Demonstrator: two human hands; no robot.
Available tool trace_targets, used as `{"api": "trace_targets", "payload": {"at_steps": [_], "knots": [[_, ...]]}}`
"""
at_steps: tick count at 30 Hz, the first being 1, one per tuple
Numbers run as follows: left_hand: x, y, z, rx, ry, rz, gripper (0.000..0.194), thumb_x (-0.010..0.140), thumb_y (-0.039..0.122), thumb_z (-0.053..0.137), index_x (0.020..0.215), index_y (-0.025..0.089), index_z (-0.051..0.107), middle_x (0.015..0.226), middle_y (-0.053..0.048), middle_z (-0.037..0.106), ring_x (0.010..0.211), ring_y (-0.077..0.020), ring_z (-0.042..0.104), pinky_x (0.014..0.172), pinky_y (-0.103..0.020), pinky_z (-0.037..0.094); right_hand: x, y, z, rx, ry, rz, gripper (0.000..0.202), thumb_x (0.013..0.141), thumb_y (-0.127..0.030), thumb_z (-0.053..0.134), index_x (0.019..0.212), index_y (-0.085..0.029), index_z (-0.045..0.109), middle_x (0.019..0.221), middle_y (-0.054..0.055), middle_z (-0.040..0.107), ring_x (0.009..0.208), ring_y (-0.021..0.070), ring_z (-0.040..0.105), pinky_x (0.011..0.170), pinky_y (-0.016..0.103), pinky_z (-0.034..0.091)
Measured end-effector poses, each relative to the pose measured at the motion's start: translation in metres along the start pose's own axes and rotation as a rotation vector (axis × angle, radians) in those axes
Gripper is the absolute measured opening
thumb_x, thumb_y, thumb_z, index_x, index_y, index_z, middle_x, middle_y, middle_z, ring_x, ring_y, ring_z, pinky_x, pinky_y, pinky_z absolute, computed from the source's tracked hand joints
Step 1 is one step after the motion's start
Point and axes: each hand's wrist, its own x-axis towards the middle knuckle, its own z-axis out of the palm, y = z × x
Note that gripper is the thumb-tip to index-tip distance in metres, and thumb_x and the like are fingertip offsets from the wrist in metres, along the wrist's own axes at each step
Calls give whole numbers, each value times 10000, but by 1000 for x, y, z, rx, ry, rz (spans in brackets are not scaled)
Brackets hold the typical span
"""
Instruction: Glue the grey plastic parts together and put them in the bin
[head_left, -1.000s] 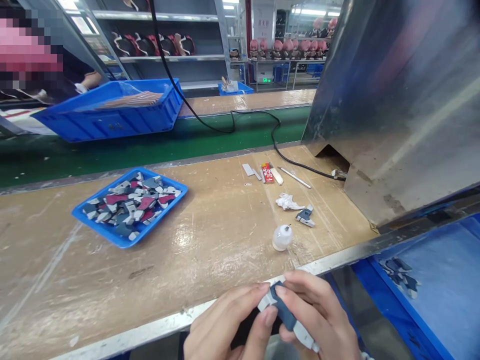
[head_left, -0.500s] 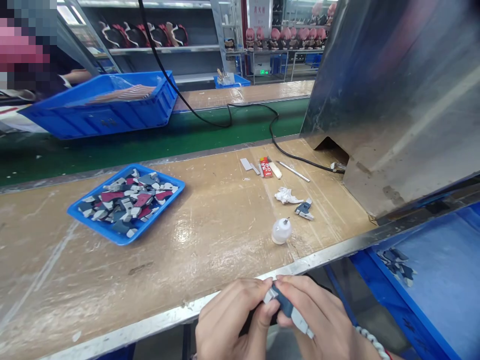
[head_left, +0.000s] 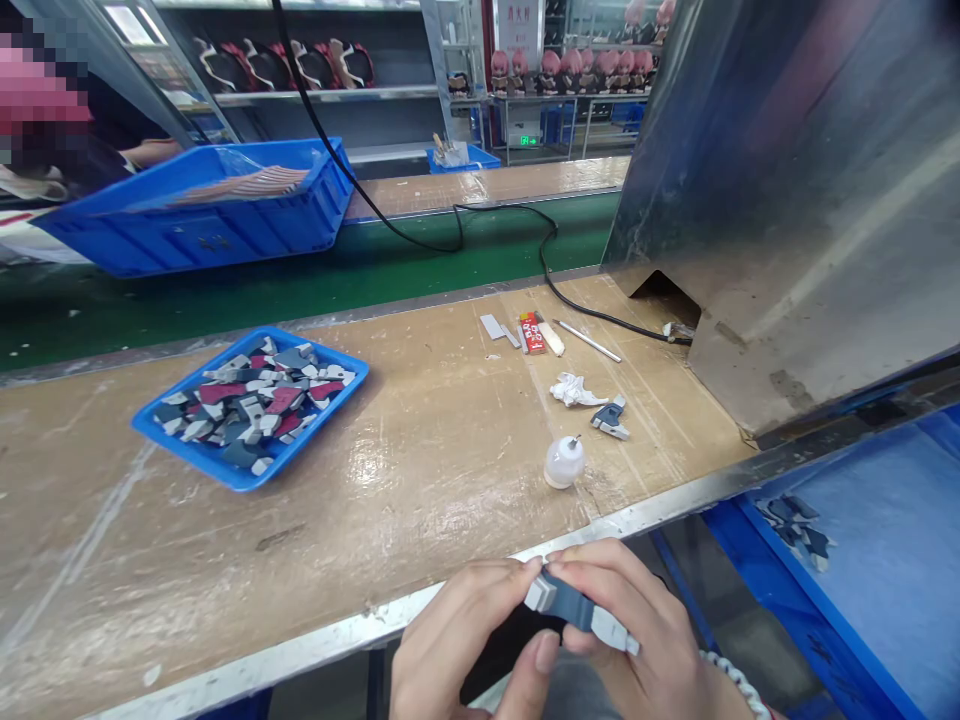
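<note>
Just beyond the bench's near edge, a small dark blue-grey and white moulded part is held over my lap. My right hand is closed round it, fingers on top and thumb below. My left hand has its fingertips pressed to the white left end, with its thumb lowered away from the part. On the bench ahead stands a round white squeeze bottle with a thin metal tip. Behind it lie a similar blue-grey and white part and a crumpled white tissue.
A blue tray of mixed parts sits left on the bench. A red packet and a thin white rod lie farther back. A metal housing and a blue bin stand right. A black cable crosses behind.
My left thumb has dropped away from the part, leaving a gap beneath it. The part has turned slightly and shows more of its dark middle.
</note>
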Motion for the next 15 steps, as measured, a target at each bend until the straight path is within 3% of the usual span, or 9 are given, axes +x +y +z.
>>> {"api": "trace_targets", "payload": {"at_steps": [6, 12, 15], "knots": [[-1, -1, -6, -10, -19, -53, 180, 902, 188, 706, 1082, 197, 725, 947, -61, 757, 834, -178, 738, 701, -228, 621, -3, 2, 6, 30, -4, -42, 277, 1058, -362, 480, 1224, -176, 599, 986, 115, 731, 925, 180, 759, 818, 225, 634], [-4, 6, 5, 6, 166, -113, 162, 888, 107, 673, 987, 200, 761, 864, -9, 770, 718, -130, 727, 653, -178, 595, -9, 1, 11, -29, 49, -68, 254, 1051, -250, 482, 1257, -165, 605, 1004, 126, 746, 926, 184, 767, 816, 221, 641], [-5, 5, 10, 9, 200, -101, 165, 878, 97, 671, 971, 197, 765, 835, 0, 762, 695, -122, 719, 627, -172, 587, -4, -1, 12, -37, 46, -84, 250, 1054, -267, 483, 1226, -147, 619, 973, 125, 753, 926, 176, 764, 843, 215, 631]]}}
